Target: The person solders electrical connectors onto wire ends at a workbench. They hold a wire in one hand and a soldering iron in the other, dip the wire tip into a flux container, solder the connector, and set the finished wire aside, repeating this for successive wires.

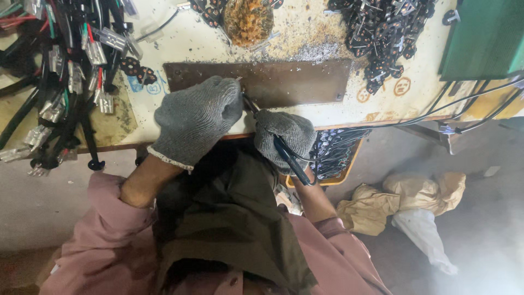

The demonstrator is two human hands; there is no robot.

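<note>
A single head-worn camera looks steeply down from above the person's chest, close over the near edge of the workbench (305, 33). The bench fills the top of the frame, its far side toward the upper edge. The person's lap and pink sleeves fill the bottom, and the floor (480, 218) shows to the right. No second view shares the scene.

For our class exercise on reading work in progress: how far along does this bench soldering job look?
Done: a wire bundle hangs in the tray below the bench edge. In hand: the right hand holds a dark soldering tool whose tip meets something small, hidden in the left hand, over the brown plate. Left: a heap of black parts and harnesses remain on the bench.
</note>
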